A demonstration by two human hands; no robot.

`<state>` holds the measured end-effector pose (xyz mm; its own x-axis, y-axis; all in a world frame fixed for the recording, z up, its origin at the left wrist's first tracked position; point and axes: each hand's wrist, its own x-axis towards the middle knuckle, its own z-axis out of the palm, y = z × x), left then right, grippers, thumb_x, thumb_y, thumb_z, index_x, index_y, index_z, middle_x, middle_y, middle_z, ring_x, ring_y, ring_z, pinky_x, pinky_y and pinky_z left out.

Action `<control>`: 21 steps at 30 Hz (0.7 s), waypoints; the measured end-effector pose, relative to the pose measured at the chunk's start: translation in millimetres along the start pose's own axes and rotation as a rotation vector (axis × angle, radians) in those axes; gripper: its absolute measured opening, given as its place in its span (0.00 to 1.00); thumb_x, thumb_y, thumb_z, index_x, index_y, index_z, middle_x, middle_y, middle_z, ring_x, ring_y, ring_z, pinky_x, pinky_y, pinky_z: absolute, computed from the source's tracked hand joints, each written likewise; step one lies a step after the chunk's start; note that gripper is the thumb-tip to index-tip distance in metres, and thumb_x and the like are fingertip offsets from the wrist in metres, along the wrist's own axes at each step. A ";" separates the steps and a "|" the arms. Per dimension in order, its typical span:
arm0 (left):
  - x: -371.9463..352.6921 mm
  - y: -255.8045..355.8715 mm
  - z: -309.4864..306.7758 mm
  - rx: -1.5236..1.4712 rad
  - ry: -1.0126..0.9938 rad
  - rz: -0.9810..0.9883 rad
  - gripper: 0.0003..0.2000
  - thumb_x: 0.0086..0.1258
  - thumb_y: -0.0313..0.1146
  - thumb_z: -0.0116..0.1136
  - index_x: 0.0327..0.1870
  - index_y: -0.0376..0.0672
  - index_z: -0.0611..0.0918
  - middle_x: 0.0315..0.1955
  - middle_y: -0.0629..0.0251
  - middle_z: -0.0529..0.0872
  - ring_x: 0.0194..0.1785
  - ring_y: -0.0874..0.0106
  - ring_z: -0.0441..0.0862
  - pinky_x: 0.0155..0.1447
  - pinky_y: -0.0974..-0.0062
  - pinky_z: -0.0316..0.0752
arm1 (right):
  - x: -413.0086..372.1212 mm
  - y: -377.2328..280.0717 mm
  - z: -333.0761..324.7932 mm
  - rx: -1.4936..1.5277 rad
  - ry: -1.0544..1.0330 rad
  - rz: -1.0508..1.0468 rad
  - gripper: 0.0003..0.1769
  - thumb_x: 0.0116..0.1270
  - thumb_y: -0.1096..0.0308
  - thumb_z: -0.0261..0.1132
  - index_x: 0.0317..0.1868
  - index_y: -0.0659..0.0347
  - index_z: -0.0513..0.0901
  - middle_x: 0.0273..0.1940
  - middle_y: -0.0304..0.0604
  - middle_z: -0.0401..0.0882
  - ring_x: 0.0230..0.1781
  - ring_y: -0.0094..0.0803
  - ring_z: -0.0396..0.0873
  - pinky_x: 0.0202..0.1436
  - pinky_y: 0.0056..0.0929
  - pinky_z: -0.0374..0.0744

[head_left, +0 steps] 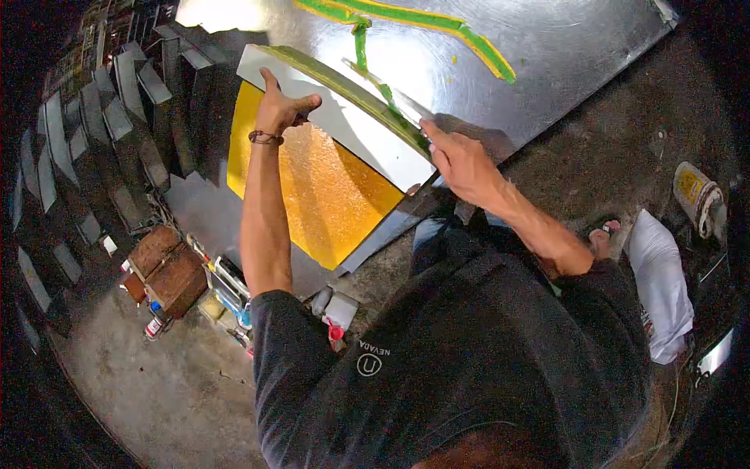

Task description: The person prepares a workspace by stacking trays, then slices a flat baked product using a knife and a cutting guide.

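Observation:
A panel with a white band (363, 134) and a mottled yellow face (328, 191) lies tilted at the corner of a metal sheet-topped table (578, 39). My left hand (283, 108) rests on the white band with its fingers spread. An olive-green layer (344, 92) runs along the panel's curved far edge. At the right end of that edge, my right hand (466, 166) is closed with its index finger stretched forward. A thin, pale, blade-like tool (408, 113) sticks out from it beside the green edge; its handle is hidden in the hand.
Green and yellow strips (437, 22) lie on the metal surface. Many dark curved pieces (117, 117) stand stacked at left. On the floor are a rusty brown box (168, 270), a small bottle (156, 319), a white sack (658, 285) and a bucket (694, 195).

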<state>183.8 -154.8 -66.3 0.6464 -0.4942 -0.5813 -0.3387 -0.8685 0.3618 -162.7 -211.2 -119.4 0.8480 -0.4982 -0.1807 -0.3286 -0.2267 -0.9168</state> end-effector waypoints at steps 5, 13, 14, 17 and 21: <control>2.5 -2.5 -1.3 -0.019 -0.006 -0.003 0.69 0.51 0.34 0.81 0.75 0.32 0.26 0.22 0.60 0.84 0.19 0.74 0.77 0.22 0.76 0.73 | -31.1 4.9 -3.3 0.115 0.044 -0.102 0.25 0.72 0.74 0.56 0.69 0.62 0.69 0.35 0.58 0.79 0.36 0.56 0.79 0.42 0.47 0.77; 2.3 -2.8 -0.5 0.037 0.000 0.005 0.69 0.52 0.36 0.81 0.74 0.31 0.26 0.21 0.59 0.83 0.19 0.73 0.76 0.23 0.76 0.73 | -66.0 19.3 1.9 0.070 -0.047 0.010 0.27 0.72 0.73 0.57 0.71 0.60 0.68 0.34 0.57 0.79 0.35 0.54 0.79 0.40 0.46 0.77; -1.0 1.8 -1.1 0.038 -0.001 0.007 0.69 0.52 0.36 0.81 0.74 0.31 0.26 0.21 0.59 0.83 0.19 0.73 0.76 0.23 0.76 0.73 | -66.0 19.1 0.4 0.060 -0.066 0.027 0.27 0.72 0.73 0.57 0.71 0.60 0.68 0.34 0.57 0.79 0.34 0.54 0.79 0.39 0.46 0.77; -6.0 7.6 -4.3 0.025 -0.019 0.008 0.69 0.52 0.36 0.81 0.74 0.30 0.26 0.22 0.59 0.84 0.20 0.73 0.77 0.23 0.76 0.75 | -79.7 25.8 6.2 -0.025 -0.022 0.030 0.28 0.71 0.74 0.58 0.71 0.59 0.68 0.35 0.56 0.79 0.35 0.53 0.79 0.39 0.44 0.78; 6.7 -2.8 -1.4 0.068 -0.002 0.002 0.70 0.51 0.37 0.81 0.73 0.30 0.25 0.23 0.59 0.84 0.21 0.73 0.79 0.24 0.75 0.76 | -61.5 42.6 -2.7 -0.047 0.136 -0.062 0.28 0.71 0.75 0.58 0.71 0.60 0.68 0.38 0.57 0.80 0.36 0.52 0.80 0.42 0.44 0.78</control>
<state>190.1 -155.6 -70.2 0.6441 -0.4962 -0.5822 -0.3857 -0.8679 0.3130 -229.9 -192.5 -146.4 0.8041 -0.5902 -0.0711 -0.2990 -0.2982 -0.9065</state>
